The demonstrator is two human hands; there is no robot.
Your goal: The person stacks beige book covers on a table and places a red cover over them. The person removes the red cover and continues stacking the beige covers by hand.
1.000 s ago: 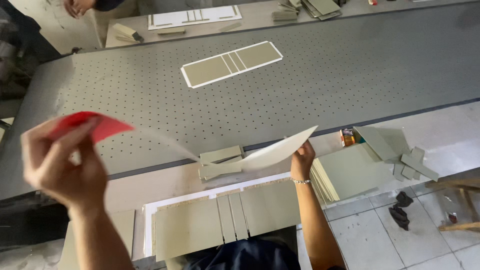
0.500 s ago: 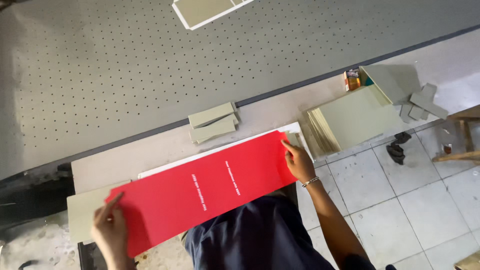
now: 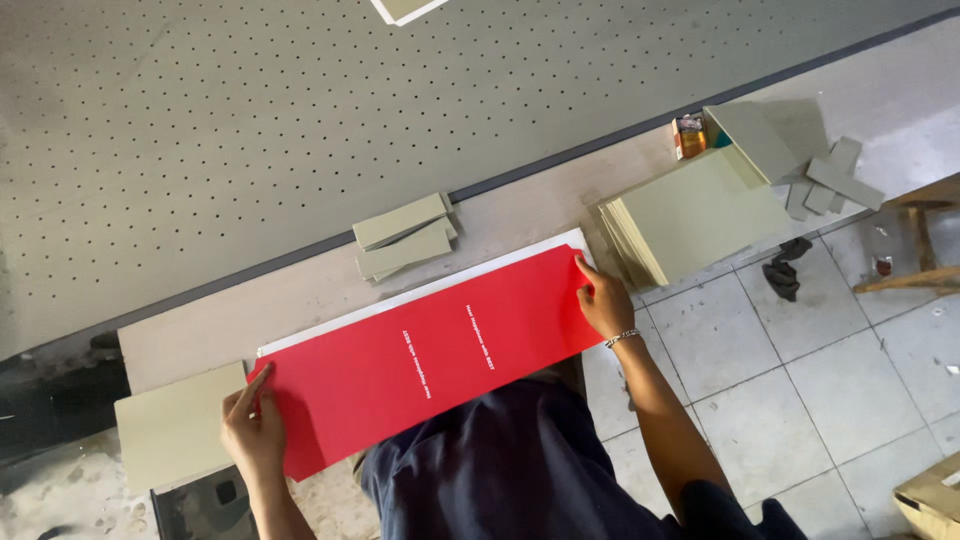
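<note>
The red sheet (image 3: 430, 355) lies lengthwise along the workbench (image 3: 300, 300) front edge. The left hand (image 3: 255, 430) and right hand (image 3: 603, 300) press flat, fingers extended, on its opposite ends, grasping nothing.

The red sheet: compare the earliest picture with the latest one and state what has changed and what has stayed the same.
The red sheet, first held curling in the air with its pale back showing, now lies flat, red face up, on the white board. The left hand and right hand have come down with it and press its two ends. The small stack of grey strips and the pile of grey cards stayed where they were.
</note>
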